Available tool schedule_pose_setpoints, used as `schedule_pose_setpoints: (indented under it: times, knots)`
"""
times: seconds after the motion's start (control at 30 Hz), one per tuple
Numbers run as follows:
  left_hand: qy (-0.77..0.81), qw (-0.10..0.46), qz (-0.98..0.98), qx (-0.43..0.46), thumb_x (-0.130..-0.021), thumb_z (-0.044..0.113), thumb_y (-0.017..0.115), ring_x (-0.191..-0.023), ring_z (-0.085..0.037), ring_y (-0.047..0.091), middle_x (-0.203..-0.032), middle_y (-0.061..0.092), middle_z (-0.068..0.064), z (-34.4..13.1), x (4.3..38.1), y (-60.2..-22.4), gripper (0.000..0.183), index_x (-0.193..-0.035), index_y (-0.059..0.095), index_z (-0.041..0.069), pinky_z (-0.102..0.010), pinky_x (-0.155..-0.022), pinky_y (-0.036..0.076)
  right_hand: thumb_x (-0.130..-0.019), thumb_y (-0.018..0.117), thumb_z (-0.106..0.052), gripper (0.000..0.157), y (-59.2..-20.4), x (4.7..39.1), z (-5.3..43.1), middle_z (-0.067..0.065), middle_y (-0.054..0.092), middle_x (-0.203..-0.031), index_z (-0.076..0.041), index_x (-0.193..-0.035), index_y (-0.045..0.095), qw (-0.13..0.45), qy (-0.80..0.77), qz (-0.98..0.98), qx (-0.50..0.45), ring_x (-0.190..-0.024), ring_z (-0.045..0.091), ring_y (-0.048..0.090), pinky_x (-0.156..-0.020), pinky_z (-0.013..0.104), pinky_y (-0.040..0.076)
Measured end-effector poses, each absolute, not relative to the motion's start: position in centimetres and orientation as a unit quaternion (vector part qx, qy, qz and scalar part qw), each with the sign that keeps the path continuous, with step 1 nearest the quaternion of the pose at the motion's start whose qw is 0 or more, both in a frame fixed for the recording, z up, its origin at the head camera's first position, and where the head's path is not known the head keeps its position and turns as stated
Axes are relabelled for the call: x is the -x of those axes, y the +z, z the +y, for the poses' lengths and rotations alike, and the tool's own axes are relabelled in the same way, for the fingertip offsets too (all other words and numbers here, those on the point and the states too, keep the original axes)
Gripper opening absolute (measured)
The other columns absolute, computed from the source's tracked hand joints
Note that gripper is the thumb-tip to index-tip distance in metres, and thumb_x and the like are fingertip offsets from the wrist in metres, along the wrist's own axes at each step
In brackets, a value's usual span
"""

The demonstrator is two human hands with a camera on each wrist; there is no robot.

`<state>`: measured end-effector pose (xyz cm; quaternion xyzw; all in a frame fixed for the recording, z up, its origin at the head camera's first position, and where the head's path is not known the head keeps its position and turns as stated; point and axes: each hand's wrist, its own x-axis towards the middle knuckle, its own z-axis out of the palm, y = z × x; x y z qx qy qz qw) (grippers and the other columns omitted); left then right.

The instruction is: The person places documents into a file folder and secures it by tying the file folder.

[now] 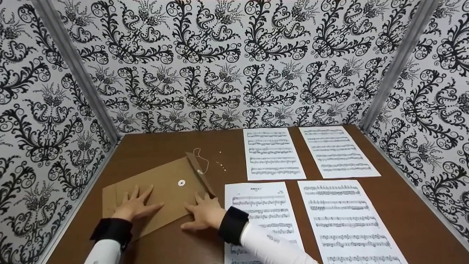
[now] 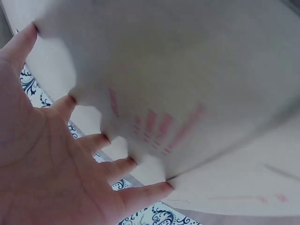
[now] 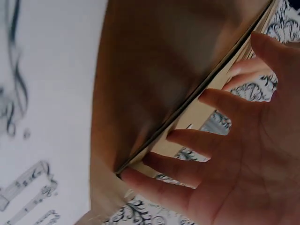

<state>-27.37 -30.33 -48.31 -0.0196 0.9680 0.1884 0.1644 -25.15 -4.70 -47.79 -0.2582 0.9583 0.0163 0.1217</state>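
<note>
A brown kraft envelope (image 1: pixel 165 192) lies slanted on the left half of the table. Its flap (image 1: pixel 198 170) stands lifted at the right end, a white string (image 1: pixel 207 165) trailing from it, and a white disc (image 1: pixel 181 182) sits on the body. My left hand (image 1: pixel 135 206) is spread over the envelope's left part, fingertips touching its surface; red print (image 2: pixel 157 129) shows beside them in the left wrist view. Fingers apart, my right hand (image 1: pixel 206 213) rests at the envelope's lower right corner. In the right wrist view those fingertips line the envelope's edge (image 3: pixel 187 105).
Sheet music covers the table's right side: two pages at the back (image 1: pixel 274 154) (image 1: pixel 339 152) and two in front (image 1: pixel 256 205) (image 1: pixel 351 216). My right forearm crosses the front left page. Small pale bits (image 1: pixel 221 165) lie beside the string. Patterned walls (image 1: pixel 234 66) enclose the table.
</note>
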Motion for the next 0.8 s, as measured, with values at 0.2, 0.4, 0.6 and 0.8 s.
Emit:
schedule_pose_setpoints:
  times: [0.2,0.4,0.6,0.8]
  knots:
    - [0.186,0.157,0.97,0.02,-0.087,0.079,0.054,-0.148,-0.07,-0.002,-0.165,0.001,-0.039,-29.9,28.0,-48.5,0.105,-0.163,0.022,0.014,-0.093,-0.103,0.008,-0.088,0.044,-0.084,0.083,-48.1,23.7,-5.7,0.003,0.029,-0.17,-0.045,-0.16,0.028,0.119,0.076,0.96,0.244,-0.153,0.033,0.038,-0.111,0.053,0.048]
    - [0.186,0.152,0.971,0.013,-0.087,0.077,0.055,-0.146,-0.072,-0.002,-0.164,0.002,-0.04,-29.2,28.3,-48.4,0.105,-0.163,0.023,0.012,-0.093,-0.102,0.009,-0.083,0.036,-0.093,0.093,-48.6,22.4,-7.0,0.004,0.032,-0.169,-0.044,-0.161,0.023,0.107,0.135,0.96,0.222,-0.151,0.03,0.042,-0.105,0.051,0.052]
    - [0.189,0.149,0.971,0.003,-0.088,0.073,0.059,-0.147,-0.071,-0.001,-0.165,0.002,-0.04,-28.5,28.7,-48.2,0.102,-0.163,0.025,0.013,-0.093,-0.103,0.013,-0.078,0.033,-0.098,0.097,-49.1,21.0,-8.3,0.002,0.036,-0.166,-0.046,-0.16,0.023,0.095,0.178,0.959,0.197,-0.147,0.026,0.047,-0.097,0.047,0.056]
    - [0.182,0.148,0.972,-0.006,-0.088,0.071,0.062,-0.147,-0.071,0.0,-0.165,0.003,-0.04,-27.7,29.2,-48.0,0.101,-0.162,0.025,0.012,-0.093,-0.103,0.014,-0.076,0.028,-0.1,0.099,-49.6,20.1,-9.3,0.001,0.04,-0.164,-0.046,-0.16,0.023,0.077,0.22,0.955,0.184,-0.142,0.022,0.053,-0.09,0.045,0.059]
